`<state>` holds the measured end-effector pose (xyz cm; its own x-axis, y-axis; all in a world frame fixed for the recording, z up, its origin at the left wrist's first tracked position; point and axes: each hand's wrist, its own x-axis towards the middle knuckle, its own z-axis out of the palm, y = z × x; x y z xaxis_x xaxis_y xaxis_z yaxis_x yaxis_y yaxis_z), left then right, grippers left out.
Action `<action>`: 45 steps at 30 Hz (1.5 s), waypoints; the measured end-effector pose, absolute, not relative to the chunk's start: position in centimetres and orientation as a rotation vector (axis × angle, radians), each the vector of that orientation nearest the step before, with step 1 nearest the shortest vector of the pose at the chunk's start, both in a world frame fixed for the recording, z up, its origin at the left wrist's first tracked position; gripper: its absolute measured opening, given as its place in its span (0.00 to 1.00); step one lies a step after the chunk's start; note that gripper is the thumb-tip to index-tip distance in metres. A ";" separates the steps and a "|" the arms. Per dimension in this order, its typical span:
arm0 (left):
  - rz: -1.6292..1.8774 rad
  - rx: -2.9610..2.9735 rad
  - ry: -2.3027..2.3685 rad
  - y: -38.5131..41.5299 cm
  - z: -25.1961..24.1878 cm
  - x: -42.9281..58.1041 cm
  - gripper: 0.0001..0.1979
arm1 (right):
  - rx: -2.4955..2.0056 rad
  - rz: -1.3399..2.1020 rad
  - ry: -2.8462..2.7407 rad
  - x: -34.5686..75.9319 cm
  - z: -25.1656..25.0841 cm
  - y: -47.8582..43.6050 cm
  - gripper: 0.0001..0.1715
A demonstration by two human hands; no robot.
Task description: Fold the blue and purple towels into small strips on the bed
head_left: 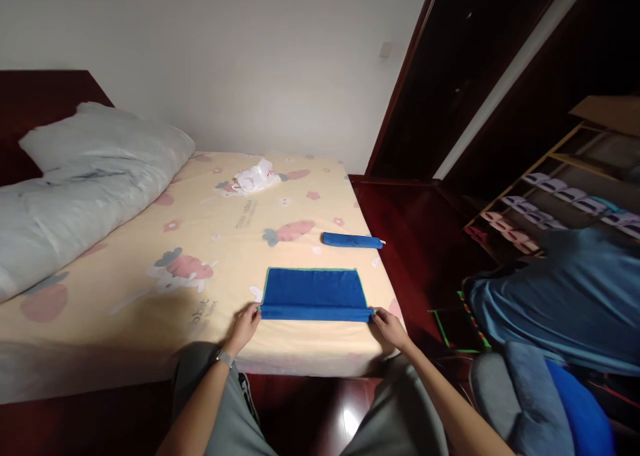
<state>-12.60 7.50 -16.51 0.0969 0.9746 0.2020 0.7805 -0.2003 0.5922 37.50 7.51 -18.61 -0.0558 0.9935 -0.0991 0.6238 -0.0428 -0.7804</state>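
A blue towel (pixel 314 289) with a green edge lies flat on the bed (pixel 200 243) near its front edge; its near edge is turned over into a narrow roll. My left hand (pixel 247 325) pinches the left end of that roll. My right hand (pixel 387 325) pinches the right end. Both hands have their fingers closed on the towel's corners. A second blue towel (pixel 351 241), rolled up tight, lies farther back on the bed near the right edge.
A grey duvet and pillow (pixel 75 183) fill the bed's left side. A crumpled white plastic bag (pixel 255 176) lies at the far end. To the right stand a shoe rack (pixel 560 203), blue fabric (pixel 565 296) and a dark wooden floor (pixel 420 229).
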 end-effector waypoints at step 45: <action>0.334 2.692 1.405 5.9 -15.4 -9.0 0.30 | -1.331 0.241 -2.467 33.1 -18.4 5.3 0.36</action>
<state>-9.03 5.89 -15.42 0.5538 0.8185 0.1525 0.7996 -0.5739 0.1767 33.13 5.32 -18.37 -0.5113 0.8350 0.2035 0.7797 0.5502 -0.2987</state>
